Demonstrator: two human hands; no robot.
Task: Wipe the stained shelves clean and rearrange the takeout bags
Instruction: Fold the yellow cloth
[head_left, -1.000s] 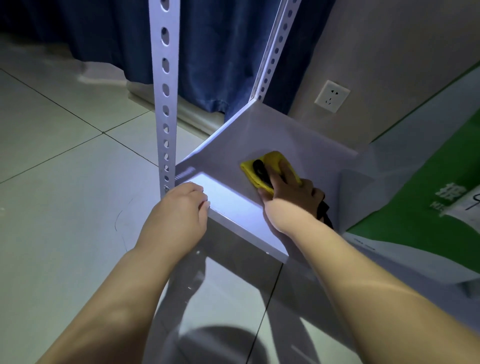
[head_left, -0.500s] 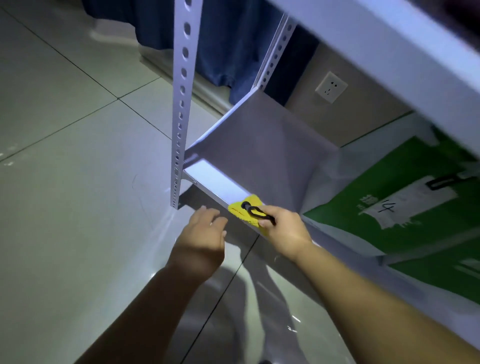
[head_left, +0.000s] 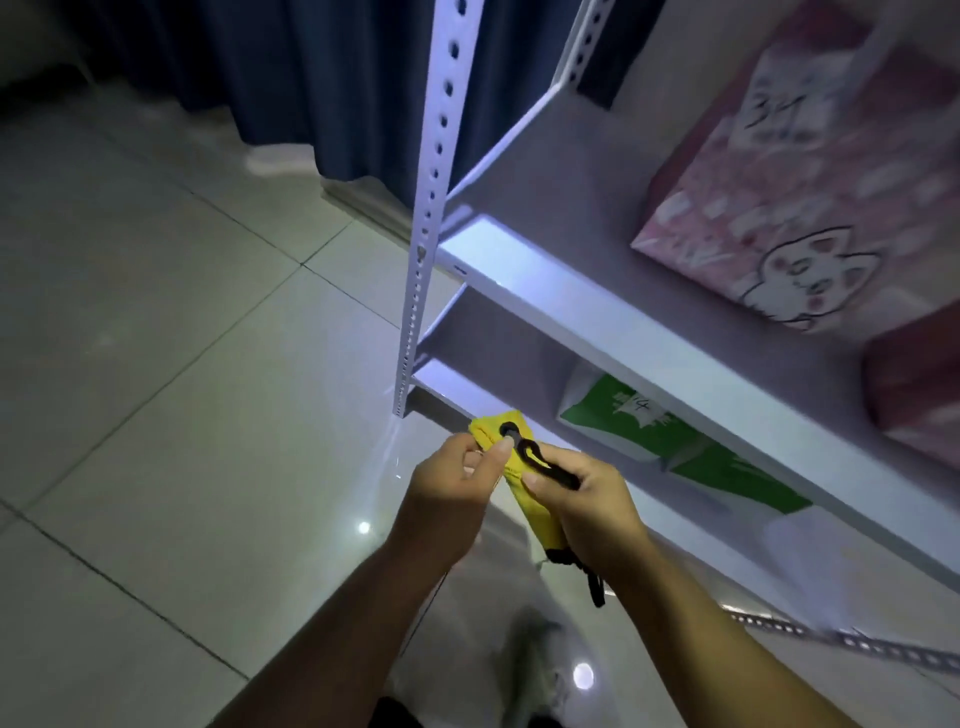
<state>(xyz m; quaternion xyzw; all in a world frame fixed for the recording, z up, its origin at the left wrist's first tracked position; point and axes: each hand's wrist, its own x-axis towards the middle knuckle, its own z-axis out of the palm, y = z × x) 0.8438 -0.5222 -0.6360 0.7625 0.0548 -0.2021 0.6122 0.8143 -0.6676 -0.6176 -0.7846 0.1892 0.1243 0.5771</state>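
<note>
A yellow cloth (head_left: 524, 470) with black markings hangs between both hands, in front of the white metal rack. My left hand (head_left: 454, 493) pinches its upper end. My right hand (head_left: 592, 506) grips its lower part, thumb on top. On the lower shelf (head_left: 457, 392) lies a green and white takeout bag (head_left: 649, 421) marked 14. A pink takeout bag (head_left: 810, 171) with a cat drawing stands on the upper shelf (head_left: 587, 306), with another pink bag (head_left: 914, 384) to its right.
A perforated white upright post (head_left: 428, 208) stands at the rack's front left corner. Dark blue curtains (head_left: 291, 78) hang behind. Glossy floor tiles (head_left: 182, 389) spread to the left and below.
The cloth has come off the lower shelf and away from its edge. My left hand left the shelf edge and took hold of the cloth. The view rose, showing the upper shelf.
</note>
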